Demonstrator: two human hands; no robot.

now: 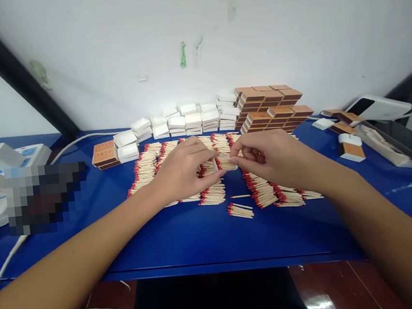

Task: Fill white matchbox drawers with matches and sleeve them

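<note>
My left hand (191, 168) is closed around the left end of a small white matchbox tray (214, 164), thumb in front and fingers behind. Matches (226, 163) lie inside the tray. At the tray's right end my right hand (264, 156) is closed in a pinch, its thumb and index tips by the match ends; what is between them is too small to make out. Rows of red-tipped matches (145, 167) spread over the blue table under and behind both hands. In front of the tray lies a small loose group of matches (241, 211).
White trays (177, 122) are stacked along the wall. Brown matchboxes (272, 102) form a pile at the back right, with another brown matchbox stack (104, 153) at the left. A power strip (33, 156) stands far left; a white device (378, 107) sits at the right.
</note>
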